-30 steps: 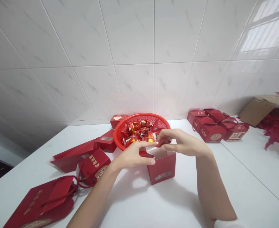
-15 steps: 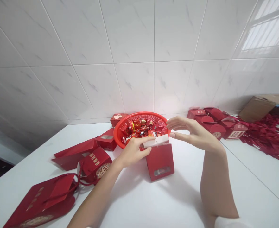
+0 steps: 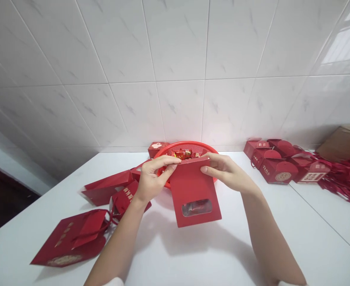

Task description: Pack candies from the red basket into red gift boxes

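Both hands hold a red paper gift box (image 3: 194, 182) by its top edge, above the white table. My left hand (image 3: 157, 174) pinches the top left corner between thumb and fingers. At the top right corner, my right hand (image 3: 225, 171) grips with the thumb in front and the fingers behind. A clear oval window (image 3: 196, 207) low on the box's front shows something reddish inside, too unclear to name. Behind the box stands a red plastic basket (image 3: 189, 143) of wrapped candies (image 3: 183, 154), partly hidden by the box and hands.
On the left lie a red gift bag (image 3: 70, 238) with a cord handle and several red boxes (image 3: 107, 186). Several red candy boxes (image 3: 279, 169) stand at the right, by red ribbons (image 3: 344, 180) and a cardboard box (image 3: 340, 145). A tiled wall (image 3: 180, 107) rises behind.
The gift box has been lifted and tilted, its white top flap no longer showing. My right hand, open beside it before, has closed on its top edge. The view has shifted slightly.
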A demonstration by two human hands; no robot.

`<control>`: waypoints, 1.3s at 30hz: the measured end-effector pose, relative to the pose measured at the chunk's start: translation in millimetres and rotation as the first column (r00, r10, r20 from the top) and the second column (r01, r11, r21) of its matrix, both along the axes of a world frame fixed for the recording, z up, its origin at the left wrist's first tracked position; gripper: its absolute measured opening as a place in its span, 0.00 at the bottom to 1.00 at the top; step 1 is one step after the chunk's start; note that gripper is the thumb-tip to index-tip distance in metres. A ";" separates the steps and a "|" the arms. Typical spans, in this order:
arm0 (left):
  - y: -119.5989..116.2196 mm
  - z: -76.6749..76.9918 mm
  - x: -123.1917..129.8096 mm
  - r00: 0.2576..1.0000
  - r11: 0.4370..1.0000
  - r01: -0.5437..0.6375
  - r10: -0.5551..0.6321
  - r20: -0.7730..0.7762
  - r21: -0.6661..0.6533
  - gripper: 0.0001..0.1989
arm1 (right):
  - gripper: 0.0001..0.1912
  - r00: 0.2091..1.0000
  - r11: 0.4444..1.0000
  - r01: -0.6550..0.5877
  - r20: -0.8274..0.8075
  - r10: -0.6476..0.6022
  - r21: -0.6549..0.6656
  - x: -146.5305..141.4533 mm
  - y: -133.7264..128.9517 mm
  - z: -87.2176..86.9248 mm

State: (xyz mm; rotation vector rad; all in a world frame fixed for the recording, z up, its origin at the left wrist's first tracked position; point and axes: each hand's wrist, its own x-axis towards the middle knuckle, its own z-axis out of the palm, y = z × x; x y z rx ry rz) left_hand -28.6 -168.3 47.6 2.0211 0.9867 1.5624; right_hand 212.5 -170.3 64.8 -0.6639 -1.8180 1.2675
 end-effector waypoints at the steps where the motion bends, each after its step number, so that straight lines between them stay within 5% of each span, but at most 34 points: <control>1: 0.9 0.7 -1.3 0.999 0.999 0.037 -0.037 -0.006 0.014 0.09 | 0.16 1.000 1.000 0.000 -0.026 0.000 -0.017 -1.7 0.6 -0.2; 5: 5.2 2.0 -3.4 0.989 0.987 0.150 -0.149 0.011 -0.053 0.12 | 0.13 0.994 0.995 0.051 -0.089 -0.058 -0.081 -3.5 2.9 -1.6; 12: 9.6 -5.5 2.7 0.996 0.995 0.054 -0.049 0.071 -0.081 0.05 | 0.12 0.986 0.995 0.059 -0.149 -0.070 -0.077 -8.4 7.4 -8.3; 16: 6.7 -5.3 6.1 0.992 0.995 0.036 -0.025 0.120 -0.097 0.10 | 0.15 0.998 0.999 0.025 -0.057 -0.027 -0.040 -7.3 6.0 -5.8; 21: -1.8 -4.2 12.0 0.988 0.997 0.042 -0.032 0.149 -0.063 0.11 | 0.16 0.989 0.990 0.139 -0.046 -0.138 0.039 -9.3 5.8 -5.1; 25: -5.8 -4.7 12.3 0.964 0.981 0.182 -0.163 0.210 -0.073 0.14 | 0.17 0.989 0.973 0.143 -0.046 -0.137 0.183 0.2 1.7 -1.8; 28: -4.7 -2.8 9.0 0.919 0.925 0.362 -0.334 0.210 -0.113 0.21 | 0.16 0.953 0.904 0.298 -0.040 -0.301 0.307 33.7 -5.1 3.8; 30: -1.8 -0.8 5.9 0.910 0.910 0.394 -0.367 0.193 -0.129 0.20 | 0.16 0.847 0.772 0.522 -0.119 -0.517 0.363 70.5 -13.3 6.6; 33: 3.8 1.0 2.7 0.950 0.939 0.297 -0.271 0.158 -0.175 0.14 | 0.14 0.495 0.402 0.854 -0.275 -0.824 0.332 137.0 -34.7 6.4; 34: 5.4 1.0 2.6 0.959 0.944 0.268 -0.242 0.148 -0.191 0.12 | 0.13 0.337 0.239 0.919 -0.313 -0.888 0.313 159.2 -43.7 4.8; 37: 7.4 0.5 5.4 0.964 0.945 0.258 -0.238 0.119 -0.201 0.10 | 0.05 -0.121 -0.240 0.936 -0.406 -0.906 0.257 217.1 -69.5 -6.0; 39: 6.6 0.7 9.5 0.957 0.937 0.289 -0.277 0.086 -0.198 0.08 | 0.01 -0.324 -0.438 0.864 -0.389 -0.862 0.250 245.4 -80.5 -18.8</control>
